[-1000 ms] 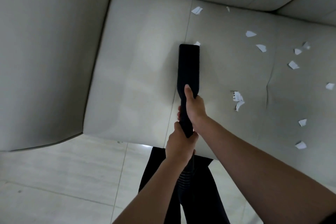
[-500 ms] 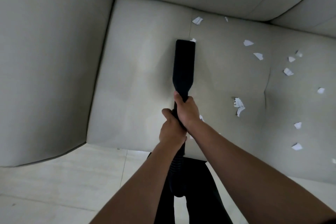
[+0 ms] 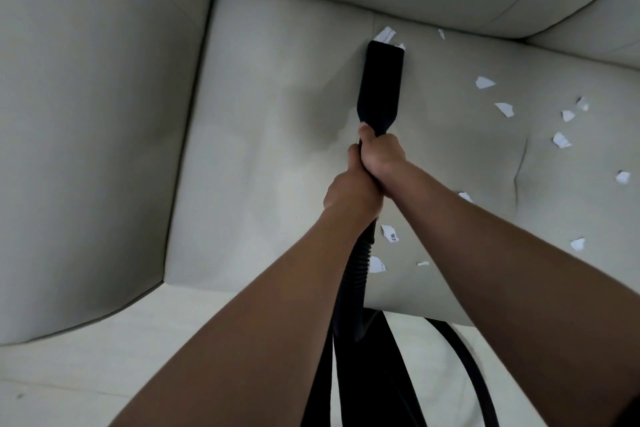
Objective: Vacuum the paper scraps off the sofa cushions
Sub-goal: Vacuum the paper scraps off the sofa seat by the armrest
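Both arms are cut off at the bottom edge. The black hose (image 3: 356,274) runs out of view at 6 o'clock, over the floor (image 3: 104,357). The hose hides part of one paper scrap (image 3: 376,264). The left hand (image 3: 349,191) sits just behind the right hand (image 3: 382,156), and the fingers of both are curled tight round the neck of the vacuum head (image 3: 381,87). The head lies on the seat cushion (image 3: 270,149). Its tip, at 12 o'clock, touches a white scrap (image 3: 385,34). More scraps (image 3: 561,140) lie at 3 o'clock.
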